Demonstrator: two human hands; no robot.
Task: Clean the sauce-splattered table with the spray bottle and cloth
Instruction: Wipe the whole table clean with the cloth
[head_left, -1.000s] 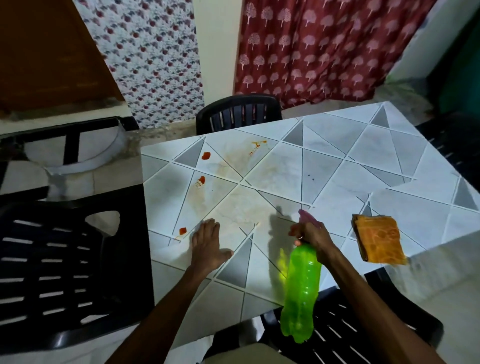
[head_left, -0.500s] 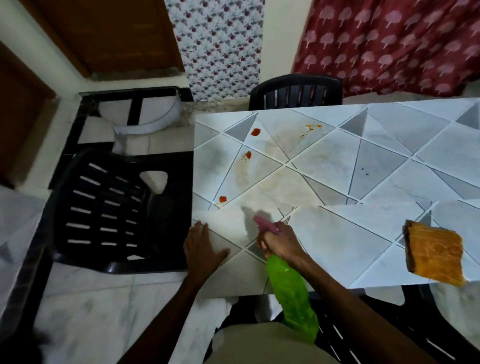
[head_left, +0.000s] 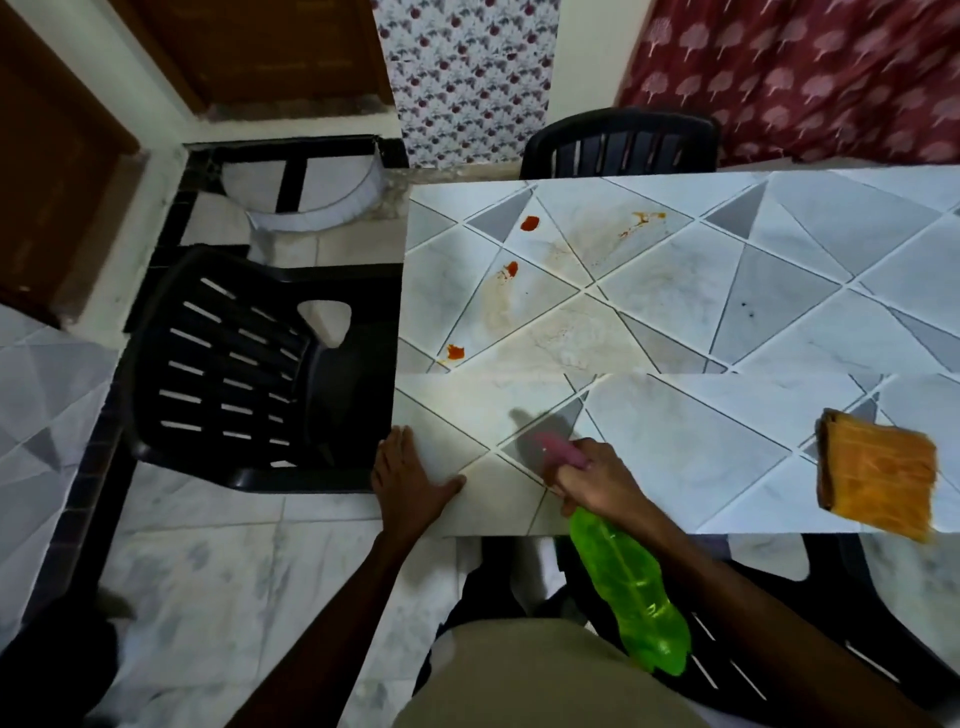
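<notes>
Head view: left hand (head_left: 410, 483) lies spread flat on the table (head_left: 675, 312); right hand (head_left: 597, 480) grips the spray bottle (head_left: 631, 587).

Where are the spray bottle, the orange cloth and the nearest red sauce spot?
spray bottle (head_left: 631, 587), head view, middle of its green body.
orange cloth (head_left: 878, 475), head view, centre of the folded top.
sauce spot (head_left: 455, 352), head view, on the red blob.

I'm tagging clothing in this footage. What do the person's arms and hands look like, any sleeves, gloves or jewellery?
Both forearms are bare as far up as the picture shows; no sleeve shows. The left hand and right hand wear no gloves, and no ring, watch or bracelet shows.
</notes>
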